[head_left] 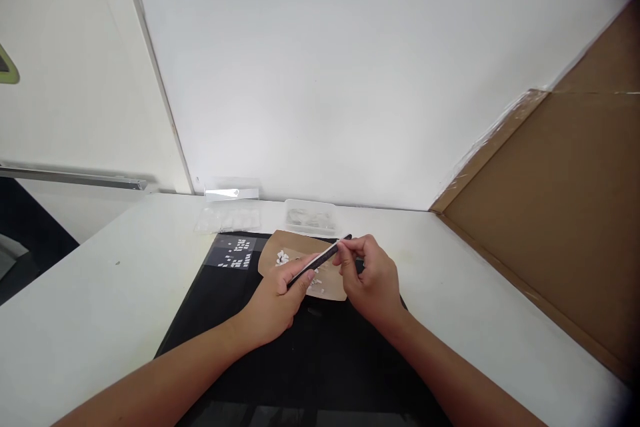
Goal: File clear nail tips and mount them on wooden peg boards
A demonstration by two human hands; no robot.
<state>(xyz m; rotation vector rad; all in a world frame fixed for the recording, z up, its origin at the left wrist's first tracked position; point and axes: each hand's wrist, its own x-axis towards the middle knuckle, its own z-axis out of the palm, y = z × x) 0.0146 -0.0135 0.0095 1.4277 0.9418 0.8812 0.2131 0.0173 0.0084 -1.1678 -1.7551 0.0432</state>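
Note:
A slim dark stick with a pale long edge is held slantwise above a brown sheet. My left hand grips its lower end between thumb and fingers. At the upper end, my right hand is closed, with thumb and forefinger pinched at the stick's tip; a small dark thing shows by its curled fingers. White petal-like pieces lie on the brown sheet's left part, and more small pale bits lie partly hidden under the hands. The sheet rests on a black mat.
A clear sheet with small white pieces lies at the mat's upper left. Behind the mat are a clear open case and a shallow translucent box near the wall. Brown cardboard stands along the table's right side.

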